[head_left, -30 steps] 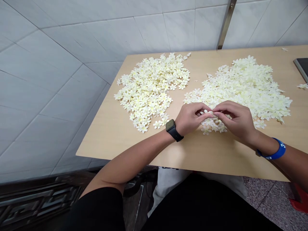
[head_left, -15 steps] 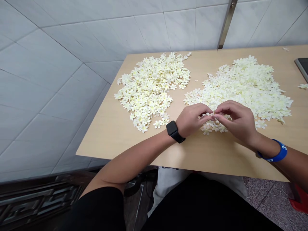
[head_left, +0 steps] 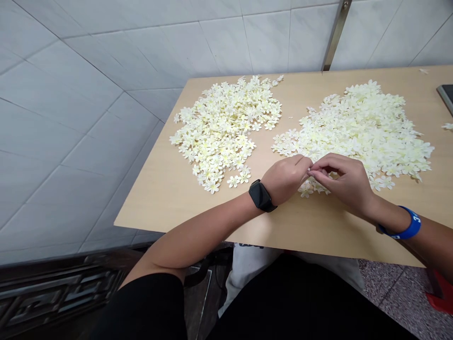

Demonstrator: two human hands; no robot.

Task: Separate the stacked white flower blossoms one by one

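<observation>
My left hand [head_left: 286, 179], with a black watch at the wrist, is closed in a pinch at the near edge of the right-hand heap of artificial flowers [head_left: 368, 123]. Its fingers mostly hide what it grips. My right hand [head_left: 345, 179] meets it, thumb and forefinger pressed together. A tiny pale bit of an artificial flower [head_left: 309, 169] shows where the fingertips of both hands touch. Cream-white petals lie just below and behind the hands. To the left is a second heap of artificial flowers [head_left: 226, 120], with yellowish centres.
Both heaps lie on a light wooden table [head_left: 198, 212] against a tiled wall [head_left: 219, 47]. A dark flat device [head_left: 448, 97] rests at the right edge, near a stray flower [head_left: 448, 126]. A metal strip [head_left: 336, 35] runs down the wall.
My left hand has turned so its back faces up more, and the white petals seen between its fingers are now hidden. My right hand has shifted slightly left, its fingers closer together.
</observation>
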